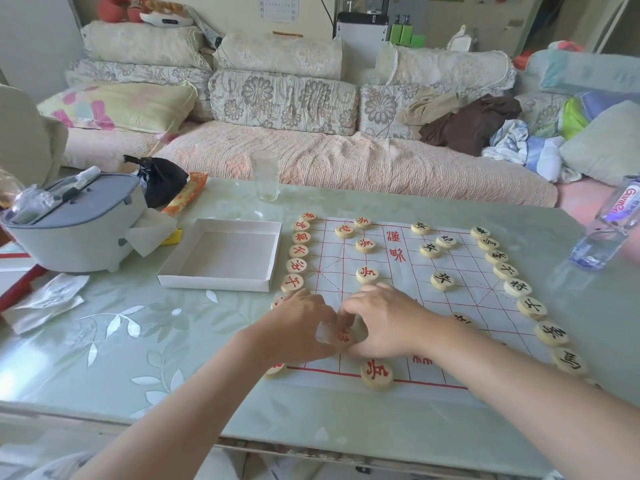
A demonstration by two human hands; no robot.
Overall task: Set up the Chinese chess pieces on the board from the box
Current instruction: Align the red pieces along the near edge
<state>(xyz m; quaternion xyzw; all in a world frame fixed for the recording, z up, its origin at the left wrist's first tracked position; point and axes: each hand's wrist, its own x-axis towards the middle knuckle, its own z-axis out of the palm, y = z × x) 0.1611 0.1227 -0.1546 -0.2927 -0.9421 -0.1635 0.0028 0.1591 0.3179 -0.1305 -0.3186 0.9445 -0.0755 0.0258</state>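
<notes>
A white paper board with a red grid lies on the table. Round wooden pieces stand on it: red-lettered ones in a column along its left edge, black-lettered ones along its right edge, others spread inside. My left hand and my right hand meet over the near left part of the board. Fingers of both pinch one red-lettered piece between them. A red pawn sits just in front of my right hand. The white box stands empty left of the board.
A clear glass stands behind the board. A plastic water bottle stands at the right edge. A grey case, a black bag, tissues and wrappers crowd the left. A sofa with cushions runs behind the table.
</notes>
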